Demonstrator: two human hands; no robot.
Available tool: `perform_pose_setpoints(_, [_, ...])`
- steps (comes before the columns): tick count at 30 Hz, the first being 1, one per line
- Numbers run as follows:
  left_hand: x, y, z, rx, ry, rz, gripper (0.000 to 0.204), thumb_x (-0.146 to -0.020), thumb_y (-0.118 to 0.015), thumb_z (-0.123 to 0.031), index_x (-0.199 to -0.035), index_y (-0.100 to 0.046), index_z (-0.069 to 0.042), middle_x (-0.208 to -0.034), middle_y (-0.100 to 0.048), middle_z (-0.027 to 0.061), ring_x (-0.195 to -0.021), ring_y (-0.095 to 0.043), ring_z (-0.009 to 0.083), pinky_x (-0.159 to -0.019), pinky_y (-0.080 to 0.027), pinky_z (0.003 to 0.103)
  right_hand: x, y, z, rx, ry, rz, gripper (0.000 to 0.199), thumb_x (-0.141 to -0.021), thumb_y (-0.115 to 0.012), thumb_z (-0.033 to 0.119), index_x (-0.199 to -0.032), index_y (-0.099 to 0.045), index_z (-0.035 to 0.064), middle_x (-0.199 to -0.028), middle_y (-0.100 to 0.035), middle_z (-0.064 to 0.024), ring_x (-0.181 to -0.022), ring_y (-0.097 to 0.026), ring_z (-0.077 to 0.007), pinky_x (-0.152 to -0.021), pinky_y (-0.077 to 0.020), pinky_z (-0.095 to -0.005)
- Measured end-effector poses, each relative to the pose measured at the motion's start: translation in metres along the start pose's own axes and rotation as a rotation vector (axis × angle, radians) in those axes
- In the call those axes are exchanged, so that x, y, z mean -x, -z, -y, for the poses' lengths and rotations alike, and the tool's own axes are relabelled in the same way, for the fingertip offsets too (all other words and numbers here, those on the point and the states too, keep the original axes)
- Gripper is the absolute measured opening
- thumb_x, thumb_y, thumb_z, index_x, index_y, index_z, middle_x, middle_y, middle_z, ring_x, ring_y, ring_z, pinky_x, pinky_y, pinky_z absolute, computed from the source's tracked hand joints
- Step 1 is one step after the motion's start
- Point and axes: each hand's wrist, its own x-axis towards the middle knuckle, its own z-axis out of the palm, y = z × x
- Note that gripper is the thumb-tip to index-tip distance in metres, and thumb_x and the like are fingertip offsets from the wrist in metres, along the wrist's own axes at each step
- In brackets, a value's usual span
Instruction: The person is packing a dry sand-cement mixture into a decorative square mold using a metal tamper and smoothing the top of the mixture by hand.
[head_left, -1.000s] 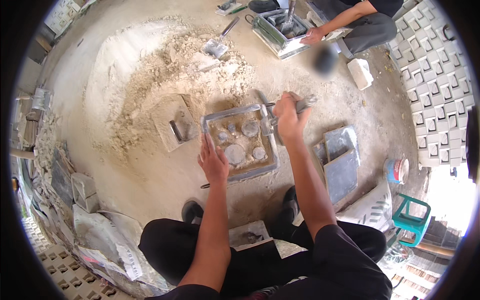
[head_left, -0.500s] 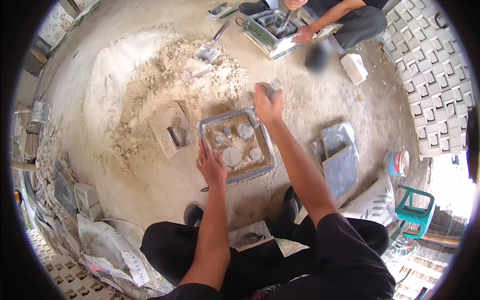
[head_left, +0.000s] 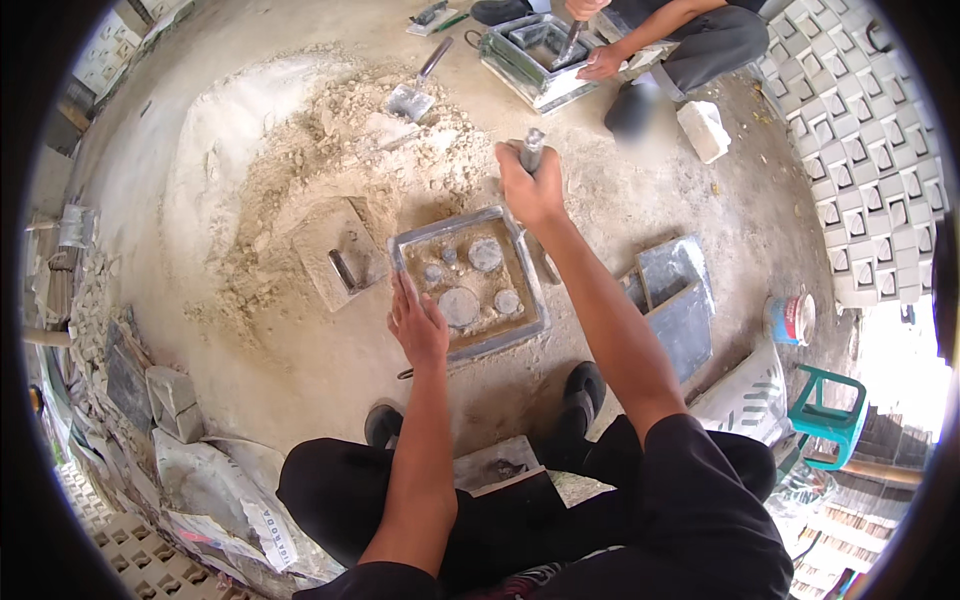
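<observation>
A square grey metal mould frame (head_left: 545,310) lies on the ground before me, filled with sand and several round grey discs (head_left: 460,307) of differing size. My left hand (head_left: 418,325) rests on its left side bar, fingers stretched along the edge and nothing held. Above the frame's far right corner, my right hand (head_left: 530,190) is closed round a short grey metal rod-like tool (head_left: 533,148), whose upper end sticks out of the fist. What the tool's lower end looks like is hidden by the hand.
Left of the frame, a short metal tube (head_left: 342,268) lies on a sandy board (head_left: 325,255). Beyond is a sand heap (head_left: 340,150) with a trowel (head_left: 411,102). A co-worker's hands (head_left: 602,62) work at another box mould (head_left: 540,85). Flat plates (head_left: 682,330), a bucket (head_left: 790,320) and green stool (head_left: 832,415) stand right.
My right hand has risen slightly away from the frame and tilted, with the tool now more upright. My left hand stays on the frame's left side. The whole view has shifted slightly.
</observation>
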Motion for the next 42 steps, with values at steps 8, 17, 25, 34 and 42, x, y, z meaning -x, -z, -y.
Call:
perform_pose_setpoints(8, [-0.002,-0.001,0.002,-0.027,0.022,0.005,0.054,-0.099,-0.037,-0.023,-0.151,-0.026,-0.012,-0.155,-0.028,0.0114,-0.135,-0.039,0.0312,-0.108,-0.027,0.048,0.012,0.003,-0.020,-0.061,-0.004,-0.099,0.032,-0.088,-0.059,0.017,-0.061,-0.051,0.0019,-0.054,-0.046,-0.0001,-0.052,-0.042,-0.0073,-0.046,-0.0328,-0.0331])
perform_pose_setpoints(17, [-0.004,-0.001,0.003,-0.039,0.022,0.012,0.054,-0.100,-0.037,-0.025,-0.151,-0.026,-0.011,-0.155,-0.027,0.0118,-0.135,-0.039,0.0311,-0.109,-0.027,0.048,0.018,-0.004,-0.013,-0.077,0.073,-0.044,0.033,-0.088,-0.057,0.014,-0.059,-0.048,0.0008,-0.052,-0.045,-0.0005,-0.051,-0.039,-0.0070,-0.045,-0.0310,-0.0317])
perform_pose_setpoints(25, [-0.001,-0.003,0.003,-0.018,0.019,0.004,0.055,-0.100,-0.037,-0.032,-0.151,-0.026,-0.012,-0.156,-0.027,0.0109,-0.135,-0.039,0.0310,-0.109,-0.027,0.050,-0.003,-0.016,-0.027,-0.043,0.019,-0.043,0.037,-0.085,-0.060,0.018,-0.056,-0.048,-0.0019,-0.048,-0.044,-0.0047,-0.049,-0.040,-0.0091,-0.045,-0.0338,-0.0348])
perform_pose_setpoints(34, [0.000,-0.006,0.010,0.019,0.008,-0.015,0.059,-0.099,-0.040,-0.034,-0.152,-0.024,-0.014,-0.156,-0.027,0.0077,-0.135,-0.039,0.0285,-0.108,-0.028,0.052,0.031,-0.012,-0.026,-0.034,-0.005,-0.136,0.028,-0.086,-0.060,0.015,-0.064,-0.054,-0.0006,-0.055,-0.049,-0.0038,-0.054,-0.046,-0.0085,-0.049,-0.0373,-0.0328])
perform_pose_setpoints(42, [-0.009,-0.002,0.018,-0.009,0.046,-0.005,0.060,-0.098,-0.042,-0.035,-0.152,-0.023,-0.015,-0.156,-0.027,0.0074,-0.135,-0.039,0.0266,-0.108,-0.028,0.052,0.078,0.004,-0.011,-0.149,-0.017,-0.044,0.035,-0.093,-0.049,0.007,-0.061,-0.035,0.0111,-0.055,-0.032,0.0067,-0.050,-0.029,-0.0033,-0.044,-0.0232,-0.0260])
